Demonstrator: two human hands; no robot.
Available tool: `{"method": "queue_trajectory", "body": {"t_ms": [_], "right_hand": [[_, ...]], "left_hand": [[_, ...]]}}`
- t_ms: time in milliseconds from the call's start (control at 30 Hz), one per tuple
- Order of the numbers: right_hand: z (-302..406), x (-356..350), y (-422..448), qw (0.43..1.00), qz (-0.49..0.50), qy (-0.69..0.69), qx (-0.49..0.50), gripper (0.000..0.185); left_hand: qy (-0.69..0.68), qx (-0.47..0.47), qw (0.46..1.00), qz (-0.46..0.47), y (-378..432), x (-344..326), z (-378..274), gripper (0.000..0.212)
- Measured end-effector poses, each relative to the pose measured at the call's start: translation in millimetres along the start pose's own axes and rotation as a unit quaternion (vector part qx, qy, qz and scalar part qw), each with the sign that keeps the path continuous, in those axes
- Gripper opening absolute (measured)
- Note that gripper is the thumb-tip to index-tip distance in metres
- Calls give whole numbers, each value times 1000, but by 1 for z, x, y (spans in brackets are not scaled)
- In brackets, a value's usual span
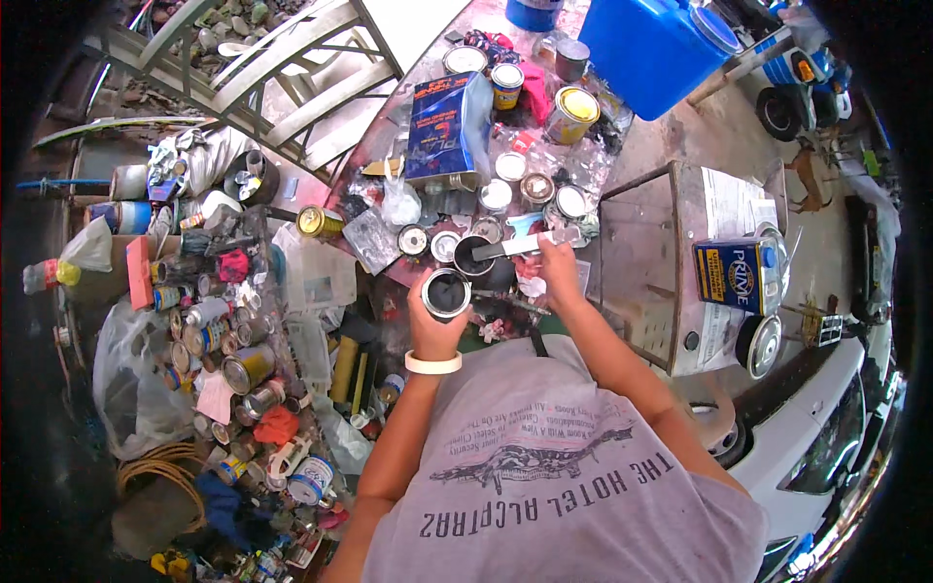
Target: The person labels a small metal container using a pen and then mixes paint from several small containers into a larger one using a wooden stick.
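Observation:
My left hand (439, 328) is wrapped round an open metal can (446, 293) with dark contents, near the table's front edge. My right hand (560, 270) grips the pale handle of a spatula (514, 245). The spatula's dark blade reaches over a second open can (472, 255), dark inside, just behind the held one; whether it touches the contents I cannot tell. Around them stand several small round cans, among them a lidded one (414, 240) and a light-topped one (445, 246). A clear plastic bag (401, 202) lies farther back.
A blue thinner tin (448, 131), a yellow-topped can (576, 109) and a blue jerrycan (649, 51) stand at the back. To the right, a small table (674, 218) holds a thinner tin (736, 273). Many paint cans (248, 368) crowd the left. A white car (794, 437) stands at lower right.

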State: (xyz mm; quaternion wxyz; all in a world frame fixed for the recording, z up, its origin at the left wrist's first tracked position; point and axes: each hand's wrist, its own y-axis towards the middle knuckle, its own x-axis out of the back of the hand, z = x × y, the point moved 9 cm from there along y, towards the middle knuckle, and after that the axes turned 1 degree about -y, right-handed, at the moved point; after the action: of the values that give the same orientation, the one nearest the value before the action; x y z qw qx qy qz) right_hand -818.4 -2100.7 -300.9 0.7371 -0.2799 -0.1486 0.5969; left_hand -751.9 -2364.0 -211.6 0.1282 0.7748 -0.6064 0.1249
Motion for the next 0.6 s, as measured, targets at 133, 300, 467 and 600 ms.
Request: {"method": "queue_trajectory", "body": {"t_ms": [133,300,467,600], "right_hand": [[2,9,-13,986,-13,143,-82,22],[39,5,-43,985,72,153,-36,23],[96,-22,-94,991,77,-33,102,25],[120,-43,-128,955,75,-183,221,28]], "left_hand": [[39,-21,999,-21,3,-1,6,83],[43,-38,998,-16,9,-11,2,83],[44,-94,995,-1,12,-18,-28,80],[89,-155,984,3,10,-18,-55,78]]}}
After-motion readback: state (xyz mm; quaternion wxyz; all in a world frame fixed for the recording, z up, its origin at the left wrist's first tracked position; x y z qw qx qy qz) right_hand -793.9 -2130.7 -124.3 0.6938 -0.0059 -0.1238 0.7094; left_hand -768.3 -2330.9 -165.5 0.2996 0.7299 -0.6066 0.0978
